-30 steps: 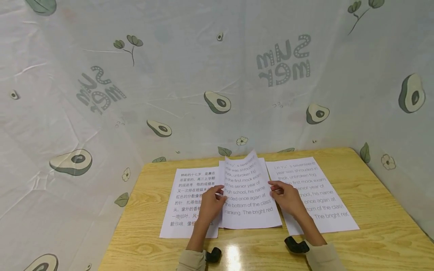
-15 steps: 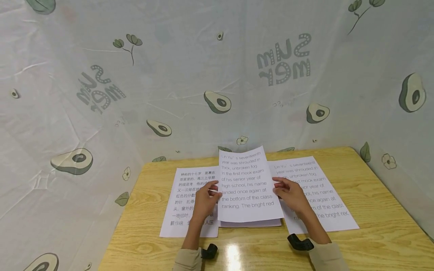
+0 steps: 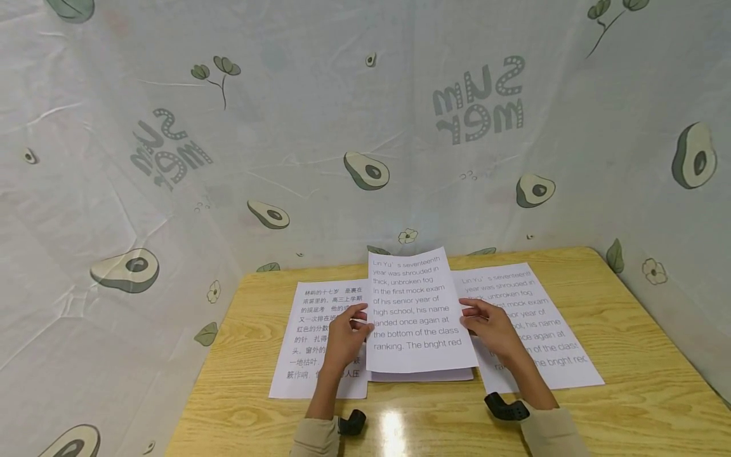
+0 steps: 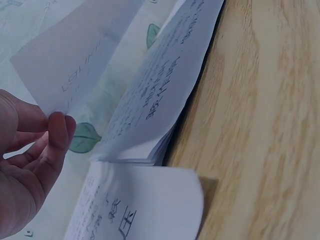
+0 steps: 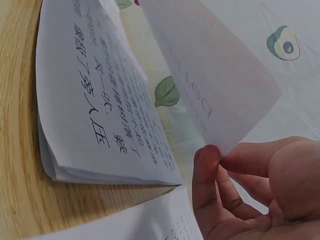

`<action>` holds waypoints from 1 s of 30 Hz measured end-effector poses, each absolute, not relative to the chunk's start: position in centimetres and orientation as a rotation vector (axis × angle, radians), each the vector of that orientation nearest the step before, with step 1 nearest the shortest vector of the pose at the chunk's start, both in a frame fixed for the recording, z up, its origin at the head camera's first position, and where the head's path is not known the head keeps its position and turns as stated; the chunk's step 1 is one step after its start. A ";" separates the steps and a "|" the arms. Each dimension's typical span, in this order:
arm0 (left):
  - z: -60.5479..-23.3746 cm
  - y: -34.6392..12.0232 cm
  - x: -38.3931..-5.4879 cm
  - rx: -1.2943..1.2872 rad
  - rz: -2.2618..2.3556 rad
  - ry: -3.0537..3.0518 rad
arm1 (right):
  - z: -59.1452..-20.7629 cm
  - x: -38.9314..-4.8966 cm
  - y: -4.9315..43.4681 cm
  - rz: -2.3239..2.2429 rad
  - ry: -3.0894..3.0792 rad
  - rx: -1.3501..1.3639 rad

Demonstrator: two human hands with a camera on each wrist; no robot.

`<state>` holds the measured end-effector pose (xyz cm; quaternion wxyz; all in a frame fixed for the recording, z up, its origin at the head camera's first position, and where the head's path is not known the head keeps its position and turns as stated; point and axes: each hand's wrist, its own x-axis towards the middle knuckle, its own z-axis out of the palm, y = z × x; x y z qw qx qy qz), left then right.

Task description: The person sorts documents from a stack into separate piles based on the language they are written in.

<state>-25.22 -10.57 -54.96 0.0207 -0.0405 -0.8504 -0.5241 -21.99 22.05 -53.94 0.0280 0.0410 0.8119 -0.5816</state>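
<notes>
The left hand [image 3: 346, 336] and right hand [image 3: 492, 330] pinch opposite edges of a sheet [image 3: 414, 304], likely to hold it spread above the stack [image 5: 75, 125].

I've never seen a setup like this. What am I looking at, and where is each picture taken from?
There is no robot here, just a person's two bare hands. The wide picture comes from a camera worn on the head; the two close ones come from cameras on the wrists. The left hand and right hand pinch opposite edges of a sheet with English print, holding it above a paper stack on a wooden table. Paper with Chinese print lies to the left, and more English-printed paper to the right. Behind is a pale backdrop patterned with avocados.
</notes>
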 end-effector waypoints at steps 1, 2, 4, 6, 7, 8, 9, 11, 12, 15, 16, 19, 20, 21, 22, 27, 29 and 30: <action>-55.0 -10.5 -25.2 -0.122 -1.629 -2.634 | -53.9 -22.0 22.1 -1.794 2.505 0.128; -55.0 -10.4 -25.1 -0.119 -1.634 -2.632 | -53.9 -22.0 22.2 -1.789 2.509 0.126; -55.0 -10.1 -25.0 -0.109 -1.645 -2.627 | -53.8 -22.0 22.4 -1.778 2.518 0.121; -55.1 -9.7 -24.9 -0.098 -1.662 -2.619 | -53.9 -21.9 22.8 -1.767 2.528 0.118; -55.1 -9.4 -24.9 -0.100 -1.669 -2.617 | -53.9 -21.9 23.1 -1.761 2.536 0.116; -55.1 -9.0 -24.9 -0.102 -1.678 -2.608 | -54.0 -21.8 23.4 -1.752 2.545 0.111; -55.1 -8.7 -24.8 -0.103 -1.689 -2.599 | -54.0 -21.6 23.7 -1.752 2.544 0.110; -55.1 -7.9 -24.7 -0.112 -1.710 -2.588 | -54.2 -21.4 24.5 -1.739 2.558 0.114; -55.0 -7.5 -24.7 -0.120 -1.716 -2.584 | -54.2 -21.3 24.9 -1.731 2.567 0.111; -55.0 -6.2 -24.5 -0.129 -1.723 -2.576 | -54.4 -21.1 26.2 -1.701 2.592 0.117; -54.9 -5.7 -24.4 -0.134 -1.727 -2.576 | -54.5 -20.9 26.6 -1.688 2.605 0.124; -55.0 -4.3 -24.2 -0.139 -1.728 -2.572 | -54.7 -20.6 28.0 -1.654 2.635 0.129; -55.1 -3.8 -24.1 -0.142 -1.729 -2.570 | -54.8 -20.5 28.4 -1.646 2.641 0.131; -55.1 -3.3 -24.1 -0.142 -1.740 -2.564 | -54.9 -20.4 28.9 -1.635 2.652 0.134; -55.2 -2.8 -24.0 -0.146 -1.747 -2.559 | -54.9 -20.2 29.4 -1.629 2.659 0.138; -55.9 -0.2 -23.8 -0.164 -1.788 -2.519 | -55.2 -19.6 31.7 -1.614 2.683 0.167; -56.1 0.9 -23.6 -0.156 -1.806 -2.510 | -55.3 -19.4 32.6 -1.610 2.692 0.184; -56.1 1.4 -23.5 -0.153 -1.821 -2.506 | -55.3 -19.3 33.0 -1.599 2.705 0.200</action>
